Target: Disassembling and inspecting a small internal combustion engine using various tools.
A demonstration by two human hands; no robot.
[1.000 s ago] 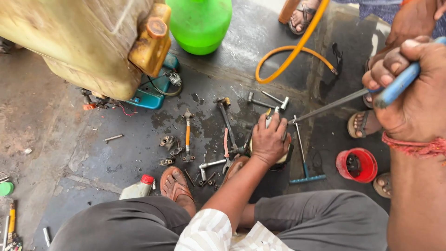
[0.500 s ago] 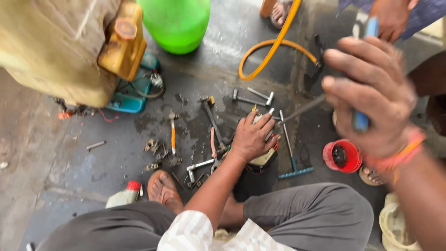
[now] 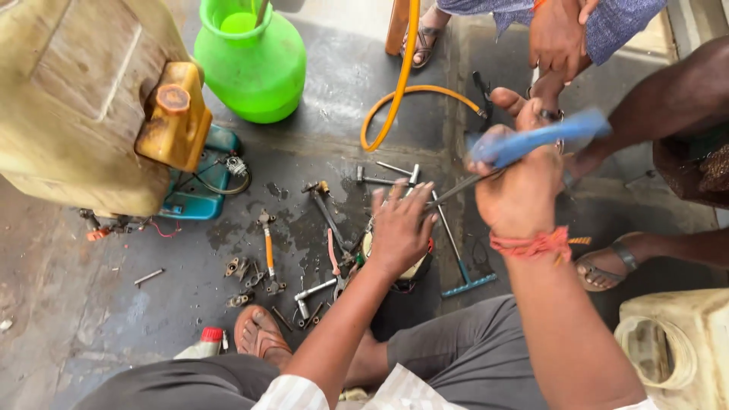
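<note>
My left hand (image 3: 400,229) lies flat, fingers spread, on top of a small round motor part (image 3: 414,267) on the oily floor. My right hand (image 3: 519,184) is raised above it, shut on the blue handle of a screwdriver (image 3: 531,140). Its metal shaft slants down to the left and its tip ends beside my left fingers. A red thread is tied around my right wrist. My sandalled foot (image 3: 259,335) rests close to the scattered tools.
Spanners, pliers (image 3: 332,258), an orange-handled tool (image 3: 268,251) and small metal parts lie left of the part. A yellowed sprayer tank (image 3: 83,99), green pot (image 3: 252,61), orange hose (image 3: 401,95), white canister (image 3: 678,342). Other people's hand (image 3: 558,38) and feet (image 3: 607,262) stand close on the right.
My right hand with the screwdriver has swung left and down toward the part. My left hand stays pressed on the part. The view has shifted slightly.
</note>
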